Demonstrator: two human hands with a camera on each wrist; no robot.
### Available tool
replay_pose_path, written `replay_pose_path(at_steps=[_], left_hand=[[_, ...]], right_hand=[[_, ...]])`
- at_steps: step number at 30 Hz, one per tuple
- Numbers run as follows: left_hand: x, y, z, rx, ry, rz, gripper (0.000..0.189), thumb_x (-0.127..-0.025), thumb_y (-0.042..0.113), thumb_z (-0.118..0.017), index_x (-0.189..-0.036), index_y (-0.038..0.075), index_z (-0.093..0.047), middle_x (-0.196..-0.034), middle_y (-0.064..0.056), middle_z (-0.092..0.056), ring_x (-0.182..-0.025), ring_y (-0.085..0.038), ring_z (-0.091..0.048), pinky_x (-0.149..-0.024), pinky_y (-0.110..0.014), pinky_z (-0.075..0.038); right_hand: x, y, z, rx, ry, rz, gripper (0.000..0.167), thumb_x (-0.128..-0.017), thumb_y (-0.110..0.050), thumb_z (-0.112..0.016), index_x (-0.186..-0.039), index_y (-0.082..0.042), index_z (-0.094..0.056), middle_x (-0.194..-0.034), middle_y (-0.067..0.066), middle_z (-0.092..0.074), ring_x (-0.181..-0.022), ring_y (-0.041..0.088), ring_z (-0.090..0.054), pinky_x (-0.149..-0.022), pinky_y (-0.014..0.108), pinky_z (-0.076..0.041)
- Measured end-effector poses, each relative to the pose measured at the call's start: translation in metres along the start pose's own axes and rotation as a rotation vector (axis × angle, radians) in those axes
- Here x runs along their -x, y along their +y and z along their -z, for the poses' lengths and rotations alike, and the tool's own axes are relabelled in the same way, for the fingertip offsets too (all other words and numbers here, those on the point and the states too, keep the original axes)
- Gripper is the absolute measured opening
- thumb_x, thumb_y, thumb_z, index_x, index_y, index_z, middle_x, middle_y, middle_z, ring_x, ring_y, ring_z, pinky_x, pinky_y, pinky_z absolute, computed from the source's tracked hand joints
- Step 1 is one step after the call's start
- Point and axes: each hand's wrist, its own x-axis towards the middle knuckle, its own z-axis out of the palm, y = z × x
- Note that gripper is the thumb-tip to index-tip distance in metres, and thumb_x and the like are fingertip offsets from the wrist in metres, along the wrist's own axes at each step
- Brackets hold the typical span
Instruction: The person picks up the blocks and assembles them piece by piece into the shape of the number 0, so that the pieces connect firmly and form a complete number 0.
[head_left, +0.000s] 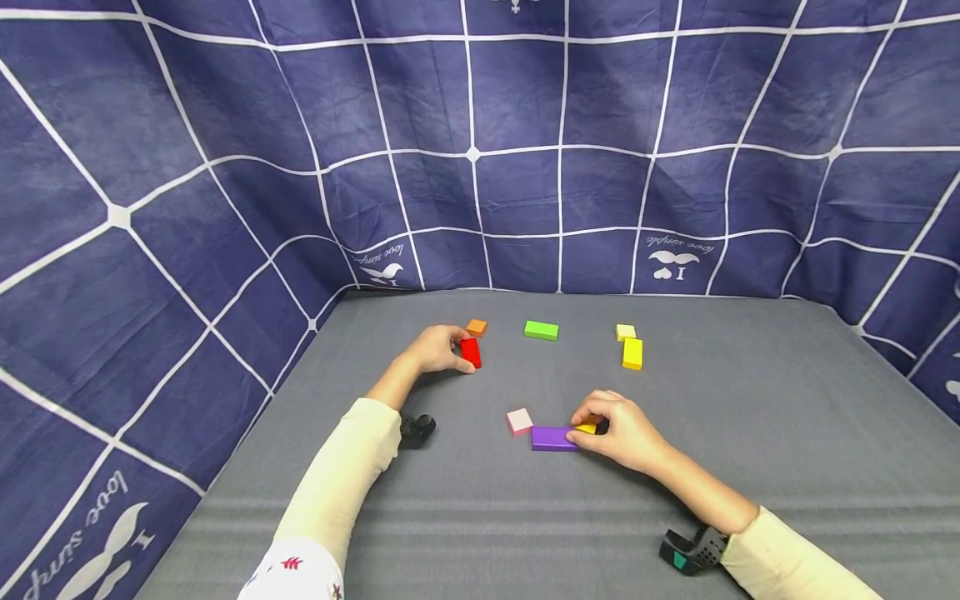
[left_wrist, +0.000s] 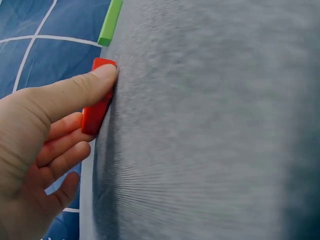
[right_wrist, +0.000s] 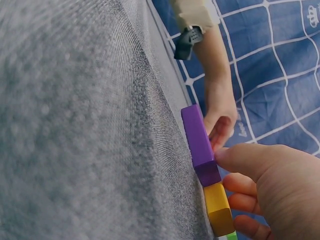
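A small red block (head_left: pixel 470 352) lies between the thumb and fingers of my left hand (head_left: pixel 437 348), pinched by its sides; the left wrist view shows the thumb pressed on one edge of it. At the right end of a long purple block (head_left: pixel 551 439), my right hand (head_left: pixel 622 429) pinches with thumb and forefinger. Against that end sits an orange-yellow block (right_wrist: pixel 218 210), partly hidden by the fingers, which lie close beside it. A pink square block (head_left: pixel 519 421) stands at the purple block's left end, near its far corner.
Beyond the left hand is an orange block (head_left: pixel 476 327). A green block (head_left: pixel 542 331) lies farther right. A pale yellow block (head_left: pixel 626 332) and a bright yellow block (head_left: pixel 632 353) sit close together at the right. A blue gridded cloth (head_left: pixel 525 192) rises behind the grey table surface (head_left: pixel 480 525).
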Motion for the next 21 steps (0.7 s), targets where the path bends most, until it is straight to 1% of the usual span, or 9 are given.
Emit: replay_pose_path(at_steps=[3, 7, 12, 17, 21], left_hand=[[0.004, 0.0, -0.004, 0.019, 0.032, 0.008, 0.064, -0.066, 0.028, -0.09, -0.12, 0.002, -0.067, -0.107, -0.008, -0.069, -0.09, -0.02, -0.059, -0.082, -0.033, -0.046], [0.009, 0.004, -0.007, 0.032, 0.06, -0.003, 0.065, -0.066, 0.035, -0.089, -0.119, 0.004, -0.068, -0.107, -0.006, -0.069, -0.09, -0.019, -0.06, -0.081, -0.033, -0.047], [0.014, 0.014, -0.011, 0.045, 0.073, -0.05, 0.063, -0.065, 0.035, -0.089, -0.116, 0.005, -0.069, -0.101, -0.004, -0.069, -0.089, -0.018, -0.059, -0.079, -0.033, -0.047], [0.018, 0.026, -0.016, 0.043, 0.062, -0.097, 0.061, -0.064, 0.035, -0.09, -0.115, 0.007, -0.07, -0.096, -0.002, -0.068, -0.086, -0.016, -0.058, -0.077, -0.031, -0.046], [0.021, 0.035, -0.022, 0.036, 0.052, -0.151, 0.06, -0.064, 0.035, -0.09, -0.113, 0.008, -0.071, -0.093, -0.001, -0.068, -0.085, -0.016, -0.058, -0.076, -0.03, -0.046]], right_hand=[[-0.001, -0.001, 0.0, -0.002, -0.004, -0.005, 0.019, -0.071, -0.015, -0.087, -0.08, -0.017, -0.071, -0.08, -0.011, -0.061, -0.073, 0.005, -0.052, -0.065, 0.025, -0.047], [-0.002, -0.001, 0.0, -0.009, -0.005, -0.009, 0.018, -0.072, -0.013, -0.086, -0.08, -0.018, -0.071, -0.079, -0.011, -0.061, -0.073, 0.007, -0.052, -0.065, 0.025, -0.046], [-0.003, 0.0, 0.001, -0.011, -0.015, -0.022, 0.018, -0.073, -0.014, -0.086, -0.081, -0.019, -0.07, -0.081, -0.012, -0.06, -0.074, 0.008, -0.053, -0.065, 0.026, -0.046], [-0.002, 0.0, 0.0, -0.007, -0.013, -0.018, 0.018, -0.073, -0.013, -0.086, -0.08, -0.018, -0.07, -0.081, -0.012, -0.061, -0.074, 0.008, -0.053, -0.065, 0.026, -0.046], [-0.001, 0.001, -0.002, -0.008, -0.002, -0.013, 0.019, -0.072, -0.012, -0.086, -0.08, -0.018, -0.07, -0.08, -0.012, -0.06, -0.073, 0.008, -0.053, -0.065, 0.026, -0.046]])
